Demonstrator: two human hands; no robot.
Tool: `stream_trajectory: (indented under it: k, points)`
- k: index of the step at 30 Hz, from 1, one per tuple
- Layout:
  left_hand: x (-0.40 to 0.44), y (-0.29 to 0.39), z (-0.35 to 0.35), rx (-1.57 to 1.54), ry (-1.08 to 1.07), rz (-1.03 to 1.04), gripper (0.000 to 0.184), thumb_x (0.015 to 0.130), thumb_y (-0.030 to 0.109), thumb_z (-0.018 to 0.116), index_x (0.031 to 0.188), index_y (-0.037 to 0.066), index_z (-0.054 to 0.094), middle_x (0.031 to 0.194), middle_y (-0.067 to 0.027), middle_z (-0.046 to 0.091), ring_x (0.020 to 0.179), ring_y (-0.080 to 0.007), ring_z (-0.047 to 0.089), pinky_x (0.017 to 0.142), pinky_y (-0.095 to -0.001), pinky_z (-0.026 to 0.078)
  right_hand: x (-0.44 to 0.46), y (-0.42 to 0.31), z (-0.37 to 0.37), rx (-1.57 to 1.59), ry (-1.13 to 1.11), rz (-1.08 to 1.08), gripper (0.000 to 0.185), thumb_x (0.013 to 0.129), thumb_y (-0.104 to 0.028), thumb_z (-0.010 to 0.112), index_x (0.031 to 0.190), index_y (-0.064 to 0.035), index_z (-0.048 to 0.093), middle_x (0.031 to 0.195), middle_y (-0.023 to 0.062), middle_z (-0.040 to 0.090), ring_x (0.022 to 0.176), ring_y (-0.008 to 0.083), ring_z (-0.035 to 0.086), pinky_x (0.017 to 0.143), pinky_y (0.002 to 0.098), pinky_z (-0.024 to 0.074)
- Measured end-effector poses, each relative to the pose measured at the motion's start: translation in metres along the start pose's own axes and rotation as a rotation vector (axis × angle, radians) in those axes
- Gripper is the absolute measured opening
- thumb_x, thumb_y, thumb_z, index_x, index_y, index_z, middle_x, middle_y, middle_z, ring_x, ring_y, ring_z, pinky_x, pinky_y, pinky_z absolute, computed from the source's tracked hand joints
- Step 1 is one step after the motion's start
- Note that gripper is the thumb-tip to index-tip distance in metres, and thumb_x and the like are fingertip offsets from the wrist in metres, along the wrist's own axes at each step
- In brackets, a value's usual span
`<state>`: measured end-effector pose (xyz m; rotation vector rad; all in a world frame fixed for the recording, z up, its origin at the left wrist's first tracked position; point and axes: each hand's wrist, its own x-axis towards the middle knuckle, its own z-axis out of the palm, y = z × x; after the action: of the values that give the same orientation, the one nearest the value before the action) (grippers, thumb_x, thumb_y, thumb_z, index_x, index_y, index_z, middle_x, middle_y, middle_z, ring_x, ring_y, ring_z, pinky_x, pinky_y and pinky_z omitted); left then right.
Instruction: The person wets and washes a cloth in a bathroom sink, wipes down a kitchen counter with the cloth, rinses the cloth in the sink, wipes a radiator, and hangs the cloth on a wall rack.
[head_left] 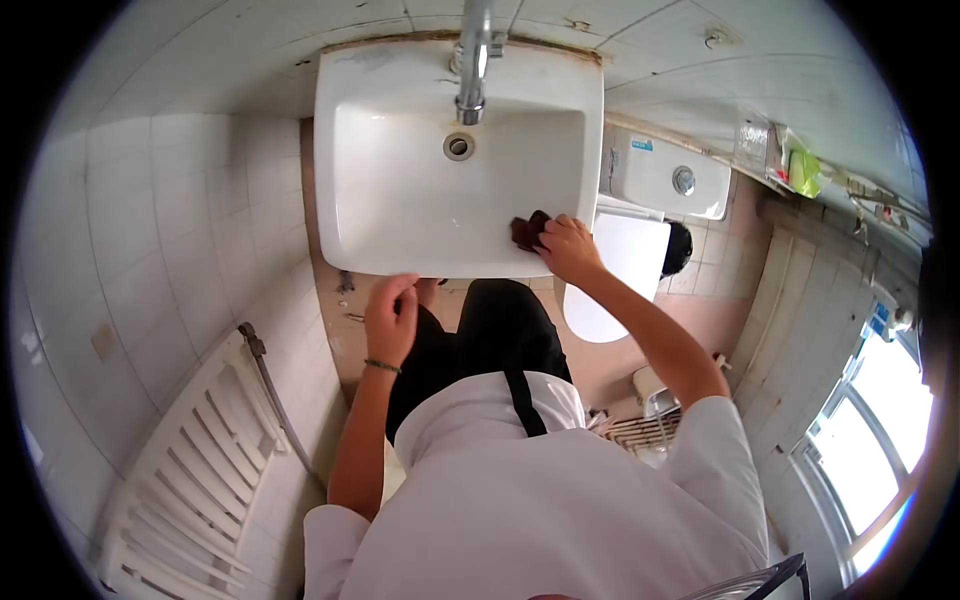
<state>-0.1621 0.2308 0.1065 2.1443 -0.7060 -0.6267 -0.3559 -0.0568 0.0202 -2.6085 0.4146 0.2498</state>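
Right hand (570, 248) squeezes brown cloth (529, 233) | white sink (400, 195) under it | left hand (390, 318) leftward, I can't tell its grip

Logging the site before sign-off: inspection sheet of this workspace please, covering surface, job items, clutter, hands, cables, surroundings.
Surface: white sink, brown staining along its back edge.
Job items: dark brown piece, likely cloth, at the basin's front right.
Clutter: green item on the right-hand ledge.
Hands: right hand grips the brown piece; left hand at the front edge, nothing seen in it, contact unclear.
Cables: nothing seen.
Surroundings: faucet, toilet, radiator, window.
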Motion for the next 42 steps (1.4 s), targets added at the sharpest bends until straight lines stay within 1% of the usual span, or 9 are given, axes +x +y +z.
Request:
stream_trajectory:
  k: [9, 11, 14, 19, 24, 27, 30, 33, 42]
  points:
    - [0.094, -0.101, -0.003, 0.766, 0.275, 0.241, 0.056, 0.099, 0.028, 0.048, 0.146, -0.001, 0.042, 0.145, -0.0233, 0.046, 0.137, -0.0427, 0.041, 0.114, -0.0511, 0.032, 0.060, -0.094, 0.050, 0.609, -0.018, 0.038, 0.019, 0.079, -0.017, 0.074, 0.090, -0.0015, 0.070, 0.095, 0.0130, 0.063, 0.098, 0.0343, 0.061, 0.088, 0.0444, 0.0505]
    - [0.094, -0.108, -0.004, 0.635, 0.316, 0.235, 0.058, 0.101, 0.034, 0.043, 0.145, -0.003, 0.042, 0.146, -0.0235, 0.045, 0.138, -0.0424, 0.041, 0.114, -0.0516, 0.032, 0.096, -0.144, 0.080, 0.759, 0.202, -0.102, 0.017, 0.078, -0.010, 0.074, 0.092, -0.0017, 0.069, 0.090, 0.0134, 0.061, 0.092, 0.0348, 0.060, 0.082, 0.0450, 0.0508]
    - [0.097, -0.106, -0.001, 0.549, 0.325, 0.231, 0.061, 0.102, 0.038, 0.038, 0.145, -0.005, 0.041, 0.148, -0.0238, 0.044, 0.138, -0.0424, 0.041, 0.114, -0.0522, 0.032, 0.102, -0.143, 0.076, 0.832, 0.139, -0.092, 0.018, 0.078, -0.011, 0.074, 0.093, -0.0018, 0.070, 0.088, 0.0136, 0.061, 0.090, 0.0353, 0.060, 0.079, 0.0454, 0.0505]
    - [0.096, -0.116, -0.003, 0.428, 0.317, 0.224, 0.068, 0.105, 0.048, 0.035, 0.148, -0.005, 0.037, 0.150, -0.0268, 0.041, 0.139, -0.0439, 0.038, 0.115, -0.0532, 0.030, 0.018, -0.014, 0.014, 0.363, -0.080, 0.134, 0.020, 0.079, -0.019, 0.075, 0.093, -0.0049, 0.073, 0.089, 0.0118, 0.059, 0.093, 0.0335, 0.058, 0.081, 0.0445, 0.0501]
    - [0.120, -0.125, -0.025, 0.222, 0.368, 0.138, 0.074, 0.104, 0.052, 0.033, 0.150, -0.006, 0.030, 0.152, -0.0279, 0.034, 0.141, -0.0430, 0.035, 0.116, -0.0517, 0.027, 0.026, -0.025, 0.028, 0.396, 0.001, 0.227, 0.017, 0.076, -0.015, 0.075, 0.086, -0.0025, 0.071, 0.090, 0.0116, 0.060, 0.094, 0.0326, 0.060, 0.080, 0.0440, 0.0511]
    - [0.132, -0.130, -0.028, 0.131, 0.356, 0.057, 0.077, 0.104, 0.056, 0.032, 0.151, -0.006, 0.030, 0.152, -0.0278, 0.034, 0.141, -0.0424, 0.035, 0.118, -0.0504, 0.024, 0.063, -0.063, 0.061, 0.518, -0.122, 0.322, 0.034, 0.072, -0.020, 0.078, 0.100, -0.0029, 0.069, 0.102, 0.0152, 0.063, 0.101, 0.0366, 0.061, 0.084, 0.0458, 0.0522]
    - [0.128, -0.135, -0.030, 0.084, 0.339, 0.054, 0.079, 0.103, 0.058, 0.031, 0.150, -0.006, 0.031, 0.151, -0.0273, 0.036, 0.140, -0.0415, 0.036, 0.117, -0.0493, 0.025, 0.125, -0.135, 0.091, 0.679, -0.088, 0.145, 0.044, 0.073, -0.017, 0.075, 0.113, -0.0038, 0.063, 0.115, 0.0181, 0.063, 0.111, 0.0370, 0.059, 0.096, 0.0464, 0.0486]
    - [0.128, -0.134, -0.032, 0.036, 0.325, 0.026, 0.082, 0.102, 0.061, 0.030, 0.149, -0.006, 0.033, 0.149, -0.0267, 0.038, 0.139, -0.0399, 0.037, 0.116, -0.0478, 0.026, 0.168, -0.196, 0.102, 0.828, 0.030, 0.087, 0.043, 0.072, -0.012, 0.074, 0.112, -0.0048, 0.061, 0.107, 0.0152, 0.062, 0.107, 0.0368, 0.059, 0.094, 0.0459, 0.0481]
    - [0.125, -0.153, -0.030, -0.107, 0.293, -0.037, 0.099, 0.095, 0.077, 0.027, 0.147, -0.006, 0.035, 0.144, -0.0231, 0.043, 0.133, -0.0348, 0.043, 0.113, -0.0453, 0.032, 0.064, -0.057, 0.049, 0.555, -0.121, 0.212, 0.028, 0.067, -0.002, 0.075, 0.093, -0.0052, 0.065, 0.097, 0.0139, 0.062, 0.099, 0.0363, 0.059, 0.086, 0.0455, 0.0494]
